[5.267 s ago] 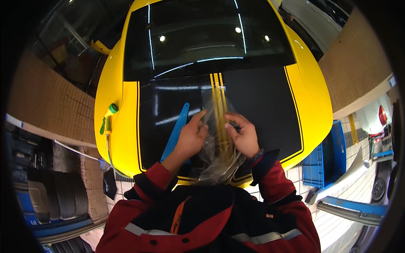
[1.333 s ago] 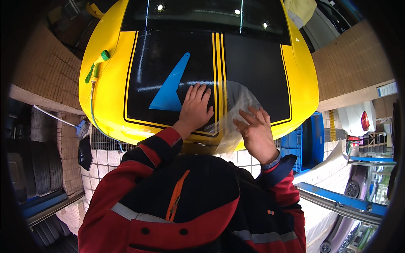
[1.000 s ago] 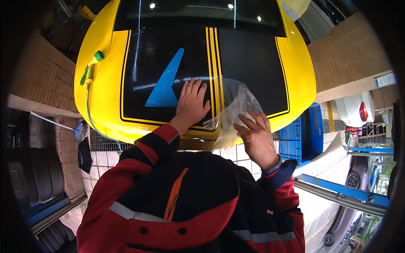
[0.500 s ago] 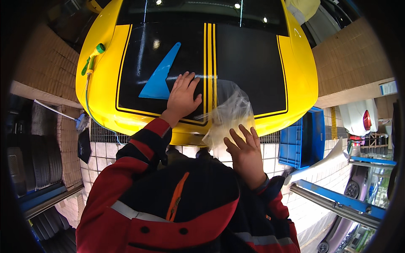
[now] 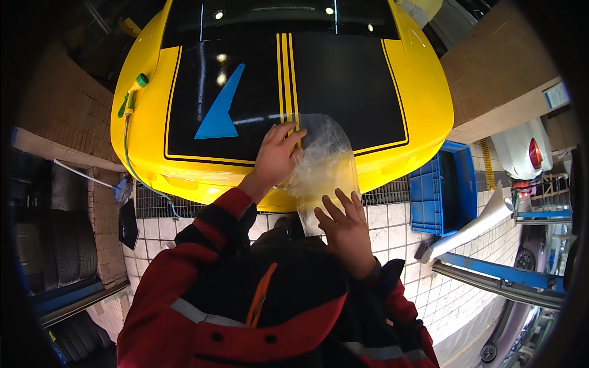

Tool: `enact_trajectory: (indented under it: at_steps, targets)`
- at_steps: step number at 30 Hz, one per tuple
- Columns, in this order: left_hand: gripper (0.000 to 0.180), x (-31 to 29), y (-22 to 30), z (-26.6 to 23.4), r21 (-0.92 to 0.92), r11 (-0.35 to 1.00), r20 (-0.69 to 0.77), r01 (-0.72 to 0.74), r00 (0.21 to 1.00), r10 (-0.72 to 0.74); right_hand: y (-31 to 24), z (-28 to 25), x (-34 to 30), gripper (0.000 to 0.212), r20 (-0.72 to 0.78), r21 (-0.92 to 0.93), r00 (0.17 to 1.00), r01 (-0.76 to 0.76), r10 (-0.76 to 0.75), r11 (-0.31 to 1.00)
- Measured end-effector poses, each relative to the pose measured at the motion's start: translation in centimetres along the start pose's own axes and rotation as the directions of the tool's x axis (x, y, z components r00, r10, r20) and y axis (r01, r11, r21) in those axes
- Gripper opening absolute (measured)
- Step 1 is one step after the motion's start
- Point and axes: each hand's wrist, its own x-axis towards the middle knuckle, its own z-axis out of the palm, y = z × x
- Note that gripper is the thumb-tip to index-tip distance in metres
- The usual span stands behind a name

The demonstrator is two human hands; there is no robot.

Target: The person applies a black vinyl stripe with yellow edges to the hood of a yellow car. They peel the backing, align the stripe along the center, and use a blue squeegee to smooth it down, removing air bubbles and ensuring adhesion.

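Observation:
A clear, crinkled sheet of plastic film lies over the front edge of a yellow car's hood, its lower part hanging past the edge. At the film's left side my left hand has its fingers and thumb bent together on the edge. My right hand is at the lower right of the film, fingers stretched and spread against it. A flat blue squeegee rests on the hood's glossy left black stripe, beyond my left hand and untouched. The right black stripe looks matte.
A green and yellow spray nozzle with a hose lies on the hood's left side. A blue crate stands on the tiled floor at right, near a white sheet roll and blue-topped rail. Tires are stacked at left.
My left hand has come off the hood's left stripe to the film's left edge, its fingers now bent. The film is more spread out and hangs lower. My right hand stays on its lower part.

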Motion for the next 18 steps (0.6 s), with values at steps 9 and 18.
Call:
enact_trajectory:
  at_steps: [9, 18]
  targets:
    - [0.038, -5.0, 0.3, 3.0, -0.021, 0.995, -0.17, -0.101, 0.981, 0.096, -2.8, 0.4, -3.5, 0.033, 0.007, 0.008, 0.999, -0.044, 0.044, 0.999]
    - [0.04, -7.8, 2.5, 3.6, 0.029, 0.998, -0.14, -0.048, 0.989, 0.051, -2.7, -0.2, -6.6, 0.034, 0.022, 0.049, 0.999, -0.035, 0.034, 0.998]
